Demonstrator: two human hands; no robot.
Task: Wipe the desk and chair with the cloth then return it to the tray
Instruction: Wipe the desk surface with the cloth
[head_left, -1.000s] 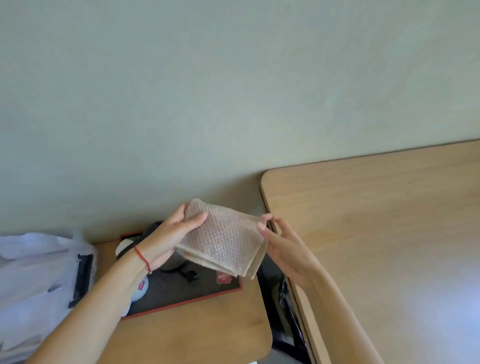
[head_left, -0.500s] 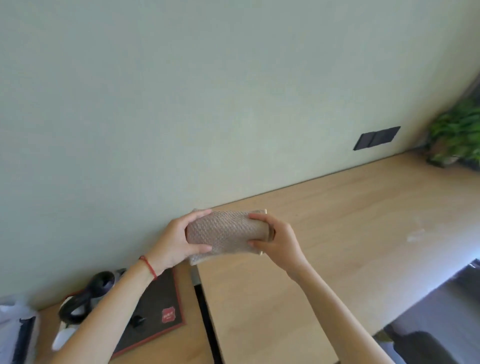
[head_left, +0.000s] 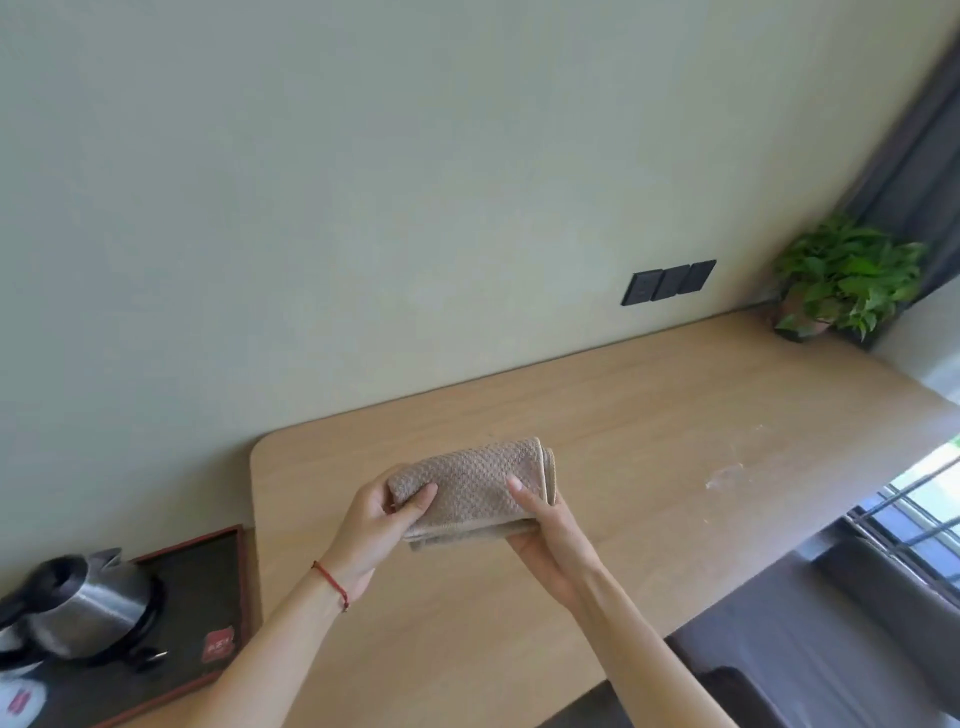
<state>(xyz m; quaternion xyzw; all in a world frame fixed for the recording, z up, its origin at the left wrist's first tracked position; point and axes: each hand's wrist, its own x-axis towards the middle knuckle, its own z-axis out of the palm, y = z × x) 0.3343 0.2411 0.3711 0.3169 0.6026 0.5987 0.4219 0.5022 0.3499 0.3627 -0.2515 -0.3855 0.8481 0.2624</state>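
A folded beige waffle-textured cloth (head_left: 475, 486) is held in the air over the left end of the light wooden desk (head_left: 649, 415). My left hand (head_left: 371, 525) grips its left end, thumb on top. My right hand (head_left: 545, 530) holds its right lower part from underneath, with the thumb pressed on the top face. The dark tray with a red rim (head_left: 208, 597) lies on a lower surface to the left of the desk. A dark seat, possibly the chair (head_left: 810, 654), shows at the lower right.
A steel kettle (head_left: 88, 608) stands on the tray. A potted green plant (head_left: 841, 280) sits at the desk's far right corner by a dark curtain (head_left: 914, 145). Black wall sockets (head_left: 667, 281) are above the desk. A pale smear (head_left: 727, 473) marks the desk's right part.
The cloth moved from above the tray to above the desk, and got folded narrower. The view swung right, bringing the plant and the whole desk in.
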